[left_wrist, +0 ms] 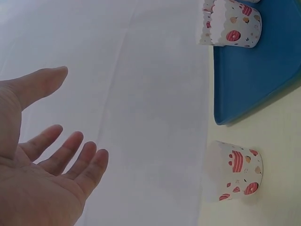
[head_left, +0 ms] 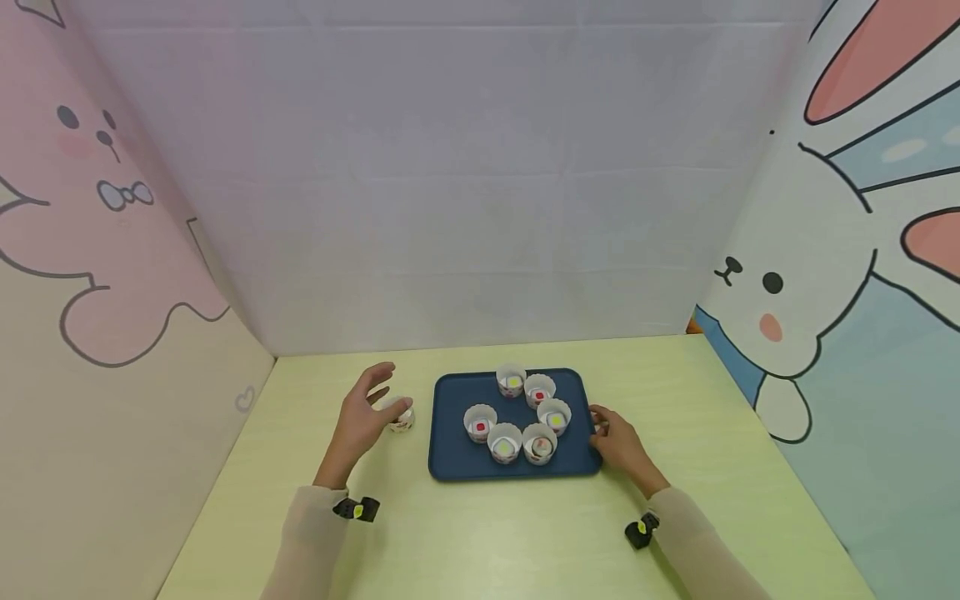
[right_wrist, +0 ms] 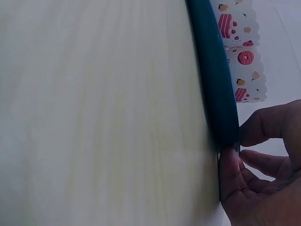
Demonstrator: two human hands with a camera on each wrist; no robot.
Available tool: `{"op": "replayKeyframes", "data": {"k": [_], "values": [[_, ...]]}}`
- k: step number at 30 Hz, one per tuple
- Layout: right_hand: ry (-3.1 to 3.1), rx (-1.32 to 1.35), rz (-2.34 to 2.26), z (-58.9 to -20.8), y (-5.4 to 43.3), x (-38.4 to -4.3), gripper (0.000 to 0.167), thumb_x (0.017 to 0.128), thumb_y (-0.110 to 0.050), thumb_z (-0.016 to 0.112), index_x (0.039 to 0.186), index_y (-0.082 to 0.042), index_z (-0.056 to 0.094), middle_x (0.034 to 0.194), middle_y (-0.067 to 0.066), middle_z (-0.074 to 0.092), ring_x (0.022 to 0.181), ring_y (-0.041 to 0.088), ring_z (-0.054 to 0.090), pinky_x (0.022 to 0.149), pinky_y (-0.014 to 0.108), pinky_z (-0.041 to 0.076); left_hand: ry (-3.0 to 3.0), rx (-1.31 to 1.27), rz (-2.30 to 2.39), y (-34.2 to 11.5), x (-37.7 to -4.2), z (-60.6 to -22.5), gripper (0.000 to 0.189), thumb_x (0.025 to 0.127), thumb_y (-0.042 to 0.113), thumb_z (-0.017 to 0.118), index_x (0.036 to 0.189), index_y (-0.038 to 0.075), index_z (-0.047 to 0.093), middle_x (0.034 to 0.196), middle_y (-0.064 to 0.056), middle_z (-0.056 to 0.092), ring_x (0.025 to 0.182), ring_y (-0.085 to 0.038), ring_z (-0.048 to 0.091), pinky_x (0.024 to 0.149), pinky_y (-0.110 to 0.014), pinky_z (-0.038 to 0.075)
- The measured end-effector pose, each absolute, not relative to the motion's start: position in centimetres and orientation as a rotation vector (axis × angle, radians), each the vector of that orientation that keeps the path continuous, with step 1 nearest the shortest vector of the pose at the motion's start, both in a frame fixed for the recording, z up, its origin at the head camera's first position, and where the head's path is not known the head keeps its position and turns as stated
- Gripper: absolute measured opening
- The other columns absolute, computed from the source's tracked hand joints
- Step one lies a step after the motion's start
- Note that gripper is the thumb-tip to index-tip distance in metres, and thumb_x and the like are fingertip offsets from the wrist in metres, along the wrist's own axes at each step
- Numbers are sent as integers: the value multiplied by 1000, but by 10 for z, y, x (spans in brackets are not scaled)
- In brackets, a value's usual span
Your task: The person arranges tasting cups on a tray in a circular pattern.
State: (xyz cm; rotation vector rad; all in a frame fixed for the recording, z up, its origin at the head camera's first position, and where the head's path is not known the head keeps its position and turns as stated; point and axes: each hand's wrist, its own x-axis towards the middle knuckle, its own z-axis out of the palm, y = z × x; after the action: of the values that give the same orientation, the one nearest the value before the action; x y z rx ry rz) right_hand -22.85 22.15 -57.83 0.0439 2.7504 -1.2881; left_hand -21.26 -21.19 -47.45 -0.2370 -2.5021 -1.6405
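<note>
My left hand [head_left: 358, 427] hovers over the table left of the tray, thumb and fingers spread with nothing between them. Close by its thumb stands a white paper baking cup [head_left: 402, 422] printed with red sweets, partly hidden by the hand in the head view. The left wrist view shows that cup [left_wrist: 242, 172] upright and apart from the palm [left_wrist: 37, 197]. At the right edge of the blue tray [head_left: 452, 400], my right hand [head_left: 622, 447] pinches the rim [right_wrist: 221, 94] between thumb and fingers. Several similar cups [head_left: 505, 443] stand on the tray in a curved row.
Red, yellow and pale green pieces lie inside most tray cups; one front cup [head_left: 540, 444] holds a differently patterned round piece. The pale table [head_left: 480, 533] ends at a white back wall [head_left: 480, 208]. Cartoon-printed panels [head_left: 825, 333] flank both sides.
</note>
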Motion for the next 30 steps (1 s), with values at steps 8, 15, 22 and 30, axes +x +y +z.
{"op": "replayKeyframes", "data": {"k": [8, 15, 22, 30], "values": [[2744, 48, -1286, -579, 222, -228, 60, 82, 0, 59, 141, 0, 48, 120, 18, 59, 87, 21, 55, 68, 28, 43, -2435, -190, -1755, -228, -220, -485, 69, 85, 15, 77, 144, 12, 42, 147, -16, 43, 138, -33, 42, 114, -51, 36], [2743, 47, -1293, -579, 222, -229, 60, 82, 0, 59, 141, 0, 48, 120, 18, 59, 88, 20, 55, 68, 28, 44, -2484, -121, -1818, -239, -225, -501, 80, 85, 17, 77, 151, 16, 32, 157, -10, 33, 146, -34, 31, 118, -52, 27], [2743, 48, -1302, -579, 222, -229, 61, 81, 0, 59, 141, 0, 47, 120, 18, 59, 87, 21, 55, 68, 28, 43, -2546, -87, -1849, -244, -231, -521, 90, 84, 20, 78, 155, 17, 23, 162, -10, 23, 150, -35, 22, 120, -53, 22], [2740, 52, -1300, -578, 221, -229, 60, 81, 0, 59, 141, 0, 48, 119, 18, 59, 87, 20, 55, 67, 28, 43, -2606, -22, -1840, -245, -235, -535, 93, 85, 19, 76, 157, 15, 18, 163, -11, 19, 151, -36, 19, 121, -52, 21]]}}
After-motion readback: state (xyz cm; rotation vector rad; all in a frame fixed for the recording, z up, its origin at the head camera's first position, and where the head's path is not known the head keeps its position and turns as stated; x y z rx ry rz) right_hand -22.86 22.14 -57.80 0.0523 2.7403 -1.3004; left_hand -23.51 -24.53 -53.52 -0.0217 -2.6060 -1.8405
